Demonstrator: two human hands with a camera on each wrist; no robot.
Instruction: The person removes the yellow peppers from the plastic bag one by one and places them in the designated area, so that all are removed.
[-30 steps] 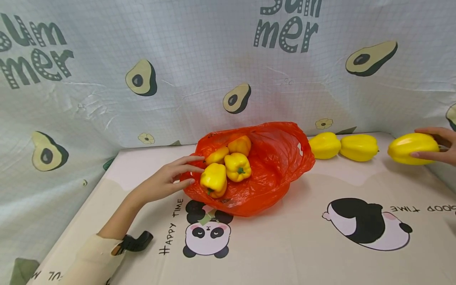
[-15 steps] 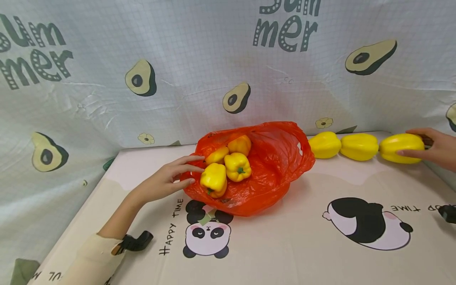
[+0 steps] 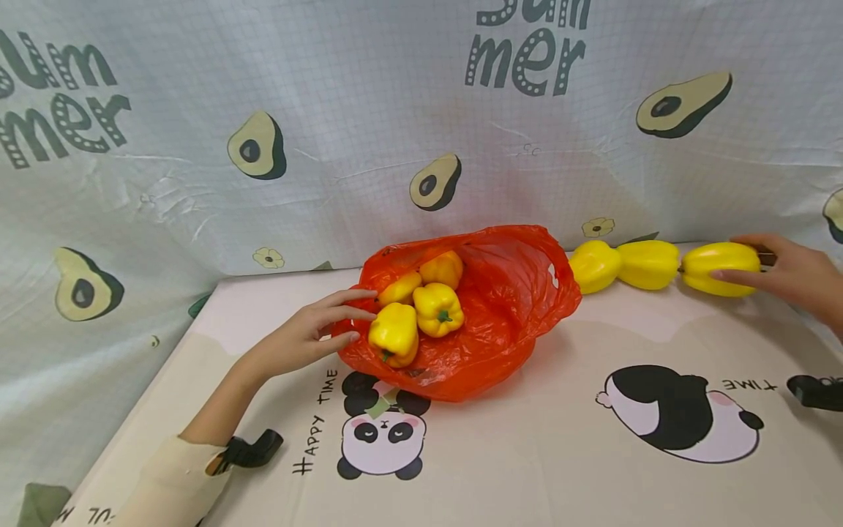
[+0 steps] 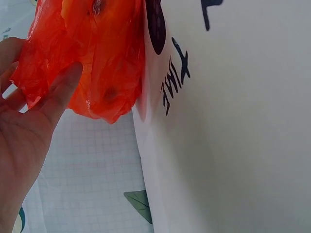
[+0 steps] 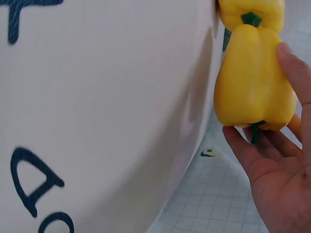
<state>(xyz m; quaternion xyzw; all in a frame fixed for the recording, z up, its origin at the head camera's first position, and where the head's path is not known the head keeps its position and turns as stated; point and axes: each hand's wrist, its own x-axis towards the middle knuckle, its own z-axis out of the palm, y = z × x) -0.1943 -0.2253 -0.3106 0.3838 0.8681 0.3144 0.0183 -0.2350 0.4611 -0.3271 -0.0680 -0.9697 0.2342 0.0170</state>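
My left hand (image 3: 304, 331) is at the left edge of a red plastic bag (image 3: 490, 351), its rim between thumb and fingers. In the left wrist view, the thumb (image 4: 63, 90) lies against the outside of the red film. Several yellow bell peppers (image 3: 438, 310) rest inside the bag, whose mouth gapes. My right hand (image 3: 797, 272) grips another yellow bell pepper (image 3: 718, 268) by its right end. That one stands last in a row, touching or almost touching a second pepper (image 3: 648, 264); a third pepper (image 3: 593, 266) meets the bag's right side.
A pale tablecloth (image 3: 514, 468) with printed pandas covers the table. Behind it hangs a white curtain (image 3: 356, 95) with avocado prints, close against the row and the bag. A black wrist mount (image 3: 253, 446) sits on the left forearm; another (image 3: 817, 391) shows at right.
My right hand has moved left with its pepper, closing the gap to the row. The row has shifted slightly left, against the bag. My left hand has stayed in place.
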